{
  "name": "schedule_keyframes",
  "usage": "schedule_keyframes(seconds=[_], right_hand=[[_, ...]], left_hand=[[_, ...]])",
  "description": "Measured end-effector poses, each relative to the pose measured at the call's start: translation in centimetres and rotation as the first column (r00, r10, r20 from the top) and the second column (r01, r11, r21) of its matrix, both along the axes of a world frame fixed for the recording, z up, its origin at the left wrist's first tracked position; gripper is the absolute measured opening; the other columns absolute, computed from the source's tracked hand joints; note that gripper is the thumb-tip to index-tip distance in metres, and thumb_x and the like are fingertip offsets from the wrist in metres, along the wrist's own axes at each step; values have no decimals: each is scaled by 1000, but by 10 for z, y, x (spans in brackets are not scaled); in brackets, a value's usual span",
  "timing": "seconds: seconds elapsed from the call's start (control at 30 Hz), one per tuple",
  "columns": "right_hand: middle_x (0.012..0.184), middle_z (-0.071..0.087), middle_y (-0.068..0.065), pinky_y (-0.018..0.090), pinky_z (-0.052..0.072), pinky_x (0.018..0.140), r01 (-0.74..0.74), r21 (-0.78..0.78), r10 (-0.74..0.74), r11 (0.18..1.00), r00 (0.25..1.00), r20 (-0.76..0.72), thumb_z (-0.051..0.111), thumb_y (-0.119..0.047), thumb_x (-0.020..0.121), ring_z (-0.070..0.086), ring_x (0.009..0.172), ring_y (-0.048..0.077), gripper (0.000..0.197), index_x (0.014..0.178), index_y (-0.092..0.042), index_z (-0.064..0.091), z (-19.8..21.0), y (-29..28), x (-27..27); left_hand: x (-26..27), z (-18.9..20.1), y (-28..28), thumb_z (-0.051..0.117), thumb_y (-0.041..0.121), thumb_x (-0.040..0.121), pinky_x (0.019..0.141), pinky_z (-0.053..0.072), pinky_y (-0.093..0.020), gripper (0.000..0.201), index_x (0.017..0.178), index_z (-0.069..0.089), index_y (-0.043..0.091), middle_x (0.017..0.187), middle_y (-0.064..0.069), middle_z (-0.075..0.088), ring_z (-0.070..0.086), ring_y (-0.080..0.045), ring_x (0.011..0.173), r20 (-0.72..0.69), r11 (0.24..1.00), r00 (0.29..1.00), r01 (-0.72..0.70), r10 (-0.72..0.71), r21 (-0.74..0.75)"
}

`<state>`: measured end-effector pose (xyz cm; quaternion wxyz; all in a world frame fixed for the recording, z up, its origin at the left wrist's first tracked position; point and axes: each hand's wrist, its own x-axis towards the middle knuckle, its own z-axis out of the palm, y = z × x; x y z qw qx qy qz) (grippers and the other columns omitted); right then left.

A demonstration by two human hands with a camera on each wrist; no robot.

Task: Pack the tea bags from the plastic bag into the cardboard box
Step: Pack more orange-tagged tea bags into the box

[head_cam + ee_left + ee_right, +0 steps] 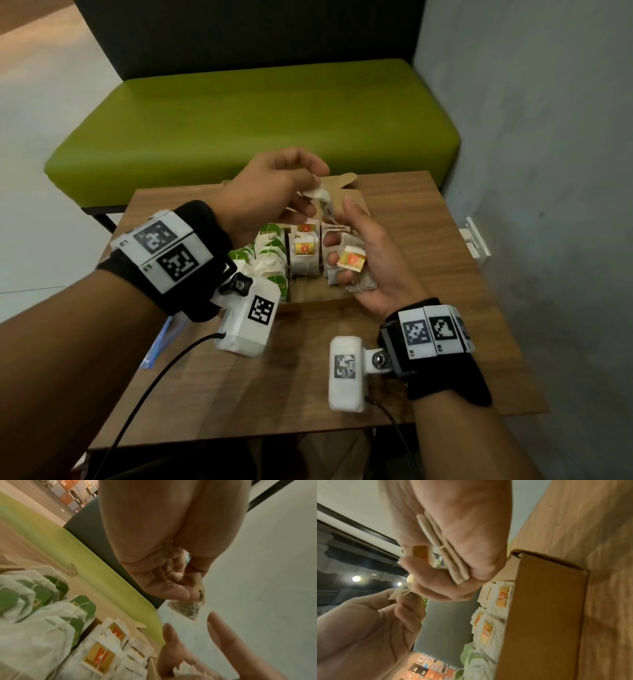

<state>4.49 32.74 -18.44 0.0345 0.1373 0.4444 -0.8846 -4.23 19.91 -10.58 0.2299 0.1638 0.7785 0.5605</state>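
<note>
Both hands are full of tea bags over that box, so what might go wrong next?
The left hand pinches one tea bag by a corner, so it could tear or drop outside the cardboard box. The right hand grips a loose stack that might slip apart. Strings could tangle.

Each bare forearm wears a black wrist strap (202,240) carrying white blocks printed with black square markers (166,251). A white camera housing (346,373) hangs off each strap on a screwed bracket, trailing a black cable (154,383).
</note>
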Motion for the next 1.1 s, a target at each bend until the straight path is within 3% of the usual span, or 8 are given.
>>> schedule_keyframes(seconds=[0.1, 0.27, 0.47, 0.57, 0.7, 0.8, 0.97, 1.1], right_hand=[[71, 54, -3, 13, 30, 33, 94, -60, -92, 994, 995, 28, 70, -45, 80, 48, 49, 3, 38, 100, -14, 60, -3, 2, -1], [69, 50, -4, 14, 27, 34, 212, 39, -212, 977, 977, -4, 64, -13, 96, 39, 46, 3, 10, 88, -16, 59, -8, 6, -3], [64, 56, -11, 17, 26, 35, 128, 288, -107, 949, 990, -86, 69, -29, 93, 36, 45, 4, 14, 89, -17, 62, -5, 3, 1], [64, 64, -14, 15, 30, 36, 164, 373, -127, 913, 984, -124, 71, -30, 92, 40, 43, 2, 16, 95, -15, 65, -3, -2, 2], [80, 62, 1, 10, 36, 43, 335, 389, -240, 858, 932, -273, 76, -24, 89, 49, 44, -1, 21, 108, -19, 69, -2, -4, -3], [68, 61, -5, 24, 46, 56, 369, 471, -241, 801, 919, -310, 78, -27, 88, 54, 56, 1, 22, 109, -24, 71, -4, -7, -8], [97, 76, 0, 51, 56, 89, 421, 549, -253, 722, 899, -357, 68, -32, 93, 70, 98, 19, 18, 101, -18, 76, -5, -7, -12], [89, 74, 5, 48, 56, 82, 433, 576, -228, 694, 890, -395, 66, -27, 96, 67, 90, 25, 18, 92, -13, 76, -4, -8, -9]], left_hand=[[-2, 6, -5, 56, 7, 97, 54, 53, -20, 9, 98, 64, 11, 87, -5, 60, 60, -8, 59, -91, 999, 995, 30, -32, -25], [-6, 8, -12, 63, 9, 92, 63, 58, -22, 12, 102, 64, 14, 93, -13, 65, 66, -8, 66, -235, 976, 965, 67, -116, -207], [-16, 20, -16, 64, 1, 90, 60, 56, -20, 16, 106, 64, 2, 76, -4, 64, 63, -9, 62, -108, 992, 986, -121, 124, 35], [-14, 25, -15, 59, -1, 93, 60, 56, -19, 8, 95, 64, 5, 82, -5, 65, 63, -9, 65, -34, 990, 992, -114, 117, 85], [-8, 24, -13, 47, -10, 91, 67, 58, -25, 26, 104, 67, 1, 89, -11, 70, 68, -15, 76, -9, 1000, 1000, -12, 12, 0], [-2, 19, -8, 51, -12, 89, 77, 59, -29, 29, 106, 69, 5, 90, -8, 75, 71, -16, 83, -26, 995, 998, 58, -60, -79], [8, 11, -1, 70, 16, 89, 61, 54, -21, 7, 94, 74, 15, 82, -2, 76, 69, -9, 71, -194, 988, 981, -10, -21, -155], [6, -4, -1, 74, 32, 85, 63, 48, -28, 20, 103, 72, 25, 83, 4, 67, 59, -6, 66, -322, 985, 945, -106, 59, -133]])
